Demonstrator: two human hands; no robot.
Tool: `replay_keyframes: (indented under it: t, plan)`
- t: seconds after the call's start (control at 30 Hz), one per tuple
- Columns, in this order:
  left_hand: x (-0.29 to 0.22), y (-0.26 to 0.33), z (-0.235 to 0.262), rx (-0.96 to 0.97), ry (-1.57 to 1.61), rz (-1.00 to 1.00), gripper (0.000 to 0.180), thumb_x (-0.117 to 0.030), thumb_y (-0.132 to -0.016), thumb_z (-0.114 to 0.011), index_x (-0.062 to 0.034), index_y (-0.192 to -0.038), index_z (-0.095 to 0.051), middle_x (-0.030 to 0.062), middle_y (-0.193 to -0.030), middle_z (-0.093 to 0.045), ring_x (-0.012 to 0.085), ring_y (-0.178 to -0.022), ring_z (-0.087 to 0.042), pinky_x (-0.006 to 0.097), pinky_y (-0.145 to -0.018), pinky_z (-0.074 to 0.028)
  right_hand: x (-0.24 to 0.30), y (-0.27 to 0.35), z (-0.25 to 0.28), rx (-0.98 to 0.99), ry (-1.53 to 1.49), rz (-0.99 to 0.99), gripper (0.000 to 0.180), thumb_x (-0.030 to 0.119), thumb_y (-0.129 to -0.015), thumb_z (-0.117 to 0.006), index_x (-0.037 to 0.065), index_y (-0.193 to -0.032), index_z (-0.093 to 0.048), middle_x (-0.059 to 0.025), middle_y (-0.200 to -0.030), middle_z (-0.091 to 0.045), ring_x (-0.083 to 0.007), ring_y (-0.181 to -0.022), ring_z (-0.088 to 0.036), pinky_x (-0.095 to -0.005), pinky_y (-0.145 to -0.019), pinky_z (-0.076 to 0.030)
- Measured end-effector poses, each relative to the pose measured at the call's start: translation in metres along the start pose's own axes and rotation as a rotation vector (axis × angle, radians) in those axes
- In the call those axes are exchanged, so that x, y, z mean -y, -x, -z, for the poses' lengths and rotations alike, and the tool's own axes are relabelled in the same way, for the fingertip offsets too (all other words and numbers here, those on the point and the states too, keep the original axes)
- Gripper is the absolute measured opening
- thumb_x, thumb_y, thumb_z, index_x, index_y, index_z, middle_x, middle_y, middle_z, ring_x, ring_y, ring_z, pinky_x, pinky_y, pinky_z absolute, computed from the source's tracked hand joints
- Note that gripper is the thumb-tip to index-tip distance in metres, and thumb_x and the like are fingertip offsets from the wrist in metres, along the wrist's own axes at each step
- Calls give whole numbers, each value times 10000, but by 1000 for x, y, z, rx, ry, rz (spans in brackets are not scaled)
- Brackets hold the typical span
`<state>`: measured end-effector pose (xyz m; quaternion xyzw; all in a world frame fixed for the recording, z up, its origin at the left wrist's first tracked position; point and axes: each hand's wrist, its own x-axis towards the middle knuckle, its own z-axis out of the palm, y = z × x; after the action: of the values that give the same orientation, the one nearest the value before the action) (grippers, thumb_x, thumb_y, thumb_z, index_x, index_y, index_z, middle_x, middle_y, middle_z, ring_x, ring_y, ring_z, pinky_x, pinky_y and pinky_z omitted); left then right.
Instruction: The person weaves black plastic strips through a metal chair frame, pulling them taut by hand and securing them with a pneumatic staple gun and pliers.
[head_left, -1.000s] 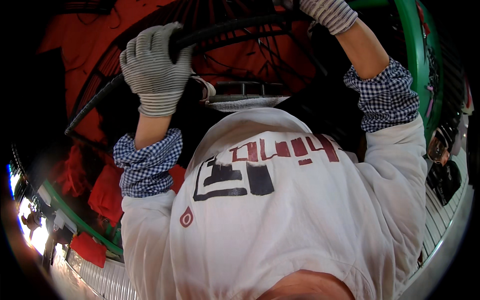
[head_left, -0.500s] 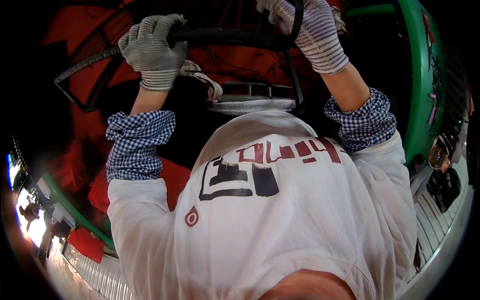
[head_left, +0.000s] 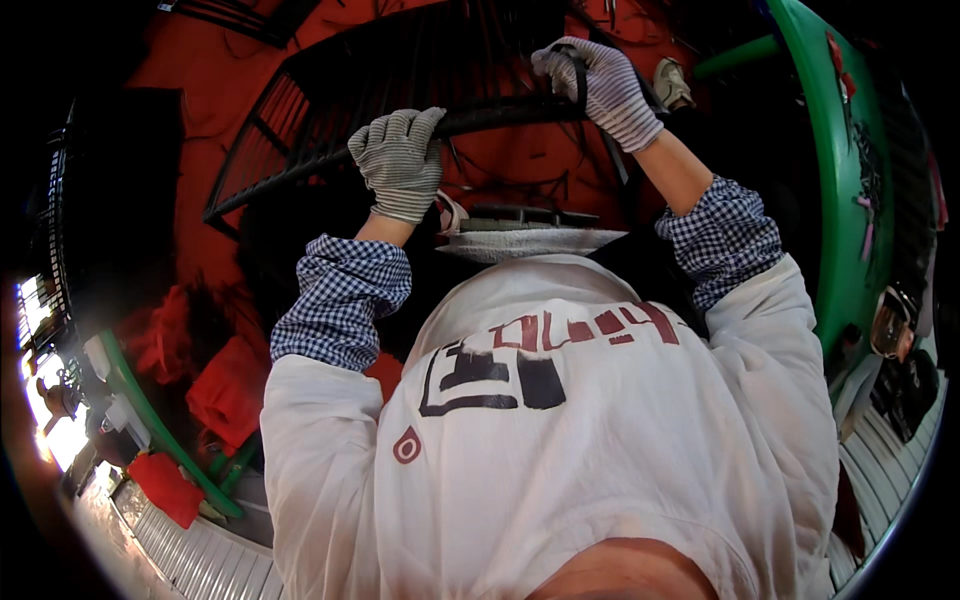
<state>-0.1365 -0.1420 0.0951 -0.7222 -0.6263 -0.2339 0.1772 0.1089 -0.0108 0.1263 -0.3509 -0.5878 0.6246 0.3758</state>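
Note:
A black slatted frame lies across the far side in front of me, with a dark rail along its near edge. My left hand, in a grey striped knit glove, is closed over this rail. At the rail's right end my right hand, gloved the same way, is closed on a flat black strip that loops over its fingers. How the strip meets the rail is partly hidden behind the fingers.
Black strip scraps lie on the red floor. A green curved edge rises at the right, with small things along it. White shoes show beyond my right hand. Red cloth hangs at the lower left.
My left hand has moved right and nearer, still on the rail. My right hand has come nearer with the strip. The frame has shifted, and more of its slatted side shows.

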Motion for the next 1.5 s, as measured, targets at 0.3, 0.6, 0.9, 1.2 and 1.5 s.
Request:
replay_keyframes:
  t: [0.3,0.6,0.9,1.2,1.5]
  plan:
    - [25,48,-45,496,31,165,328,-124,-699,-726,-233,-1002,-668,-4,-986,-630,226,-1026,-568,424,-910,-349,-47,-35,-13,24,244,-354,173,0,-954,-567,-18,-1074,-691,-93,-997,-706,-106,-753,-642,-228,-685,-564]
    - [8,35,-122,1651,-122,195,428,-304,-895,-678,-187,-1295,-582,129,-1545,-356,330,-1446,-275,518,-1114,-277,-57,-246,107,-118,-107,-168,118,36,-944,-566,-26,-950,-666,-83,-800,-669,-127,-601,-585,-256,-534,-480]
    - [34,-10,-124,1905,21,-119,638,-479,-863,-607,-134,-1391,-507,141,-1360,-540,317,-1190,-580,469,-943,-436,-256,-447,80,-224,-841,-679,220,131,-951,-474,-74,-940,-552,-203,-765,-604,-358,-627,-588,-447,-583,-506]
    - [109,-124,-187,1343,243,66,358,-269,-888,-608,-178,-1233,-640,136,-1173,-654,335,-1080,-614,473,-954,-485,-311,-440,72,-337,-1047,-737,152,48,-902,-550,-100,-937,-549,-226,-926,-618,-392,-832,-618,-475,-821,-513]
    - [215,-225,-344,924,-15,147,593,-579,-923,-502,-194,-1373,-538,93,-1295,-598,309,-1213,-557,481,-1032,-421,-233,-401,63,27,974,-329,257,315,-890,-675,61,-890,-718,-145,-914,-722,-306,-851,-680,-388,-809,-526]
